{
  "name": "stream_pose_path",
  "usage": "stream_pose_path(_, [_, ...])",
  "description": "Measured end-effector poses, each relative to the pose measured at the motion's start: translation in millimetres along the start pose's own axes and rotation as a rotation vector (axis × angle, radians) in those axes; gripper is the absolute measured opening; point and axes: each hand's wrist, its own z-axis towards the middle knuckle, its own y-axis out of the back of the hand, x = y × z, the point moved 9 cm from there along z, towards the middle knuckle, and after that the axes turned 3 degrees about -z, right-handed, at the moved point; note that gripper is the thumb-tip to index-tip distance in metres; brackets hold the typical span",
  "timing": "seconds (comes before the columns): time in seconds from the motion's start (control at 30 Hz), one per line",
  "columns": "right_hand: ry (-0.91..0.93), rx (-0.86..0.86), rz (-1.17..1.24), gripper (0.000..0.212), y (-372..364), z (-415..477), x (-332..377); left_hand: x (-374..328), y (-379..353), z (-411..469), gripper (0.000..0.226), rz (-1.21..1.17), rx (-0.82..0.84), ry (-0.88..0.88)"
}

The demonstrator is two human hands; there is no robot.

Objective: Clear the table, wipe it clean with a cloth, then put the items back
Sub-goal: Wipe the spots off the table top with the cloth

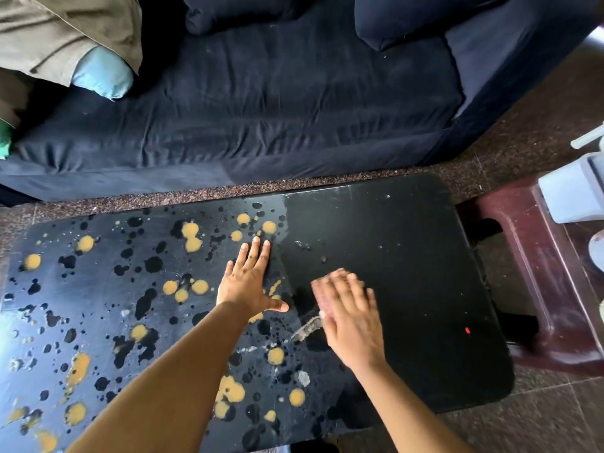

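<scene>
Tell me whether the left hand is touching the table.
Touching: head view shows the left hand lying flat, fingers straight, on the table.

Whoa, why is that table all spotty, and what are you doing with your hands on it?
A person is wiping the black table. The right hand, blurred by motion, presses a pinkish cloth flat against the top near the middle. The left hand rests flat on the table beside it. The right part looks wiped and dark, while the left part is covered in yellow-orange and dark spots not yet cleaned.
</scene>
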Motion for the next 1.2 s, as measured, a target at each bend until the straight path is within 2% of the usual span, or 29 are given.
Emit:
stream_pose_path(0.07, [-0.329, -0.024, 0.071, 0.059, 5.2, -0.2, -29.6, 1.2, -1.6, 0.4, 0.138, -0.027, -0.006, 0.001])
stream_pose_path(0.13, [-0.466, -0.073, 0.152, 0.060, 7.5, -2.7, -19.7, 2.0, -1.8, 0.8, 0.138, -0.052, -0.020, 0.005])
stream_pose_path(0.17, [-0.424, -0.082, 0.172, 0.060, 8.0, -2.1, -3.0, 2.2, -1.6, 1.1, 0.138, -0.057, -0.029, 0.008])
stream_pose_path(0.2, [-0.307, -0.073, 0.166, 0.061, 6.9, -2.0, 19.3, 2.1, -1.5, 1.4, 0.137, -0.059, -0.032, 0.012])
stream_pose_path(0.27, [0.006, -0.033, 0.094, 0.060, 2.0, -9.1, 55.0, 0.4, -2.2, 1.2, 0.135, -0.058, -0.024, 0.022])
stream_pose_path(0.33, [0.171, -0.008, 0.027, 0.059, 0.3, -13.0, 48.5, -0.9, -1.9, 0.2, 0.135, -0.055, -0.020, 0.032])
stream_pose_path(0.4, [0.092, 0.007, -0.014, 0.060, -2.9, -13.0, 15.8, 0.1, -1.3, -0.7, 0.137, -0.064, -0.019, 0.042])
stream_pose_path(0.47, [-0.178, -0.002, 0.026, 0.058, -0.7, -13.6, -21.0, 1.1, -1.2, -1.4, 0.138, -0.074, -0.020, 0.047])
stream_pose_path(0.53, [-0.376, -0.024, 0.092, 0.059, 0.6, -17.8, -22.3, 1.6, -1.5, -1.5, 0.137, -0.089, -0.026, 0.055])
stream_pose_path(0.57, [-0.387, -0.037, 0.118, 0.060, 1.2, -19.4, -10.2, 1.2, -2.8, -2.4, 0.135, -0.098, -0.028, 0.060])
stream_pose_path(0.6, [-0.324, -0.042, 0.132, 0.060, 0.9, -19.8, 7.1, 0.7, -3.4, -3.9, 0.134, -0.106, -0.032, 0.067])
stream_pose_path(0.67, [-0.054, -0.018, 0.093, 0.059, -3.6, -26.1, 37.7, 0.6, -5.9, -10.6, 0.128, -0.130, -0.051, 0.092])
stream_pose_path(0.73, [0.140, -0.002, 0.033, 0.059, -6.0, -32.9, 33.5, -0.2, -7.6, -21.2, 0.119, -0.160, -0.097, 0.115])
stream_pose_path(0.8, [0.072, 0.006, 0.004, 0.060, -8.5, -37.6, 4.1, -5.1, -9.4, -36.8, 0.108, -0.152, -0.166, 0.120])
stream_pose_path(0.9, [-0.286, -0.014, 0.062, 0.057, -4.9, -45.2, -30.5, -7.2, -18.6, -66.1, 0.093, -0.176, -0.263, 0.148])
stream_pose_path(0.93, [-0.346, -0.039, 0.095, 0.057, -2.4, -47.2, -25.3, -5.0, -24.0, -76.4, 0.089, -0.213, -0.277, 0.163])
stream_pose_path(1.0, [-0.272, -0.068, 0.154, 0.058, 0.6, -49.9, 6.7, -2.2, -38.8, -98.3, 0.079, -0.247, -0.292, 0.164])
stream_pose_path(1.1, [0.107, -0.017, 0.097, 0.057, -4.4, -63.3, 56.2, -7.1, -57.6, -126.4, 0.061, -0.186, -0.318, 0.104])
stream_pose_path(1.13, [0.168, -0.007, 0.077, 0.057, -5.6, -66.7, 54.2, -9.6, -64.7, -133.9, 0.058, -0.163, -0.314, 0.092])
stream_pose_path(1.2, [0.128, 0.004, 0.044, 0.058, -10.0, -69.8, 31.0, -15.0, -75.9, -142.4, 0.056, -0.128, -0.301, 0.068])
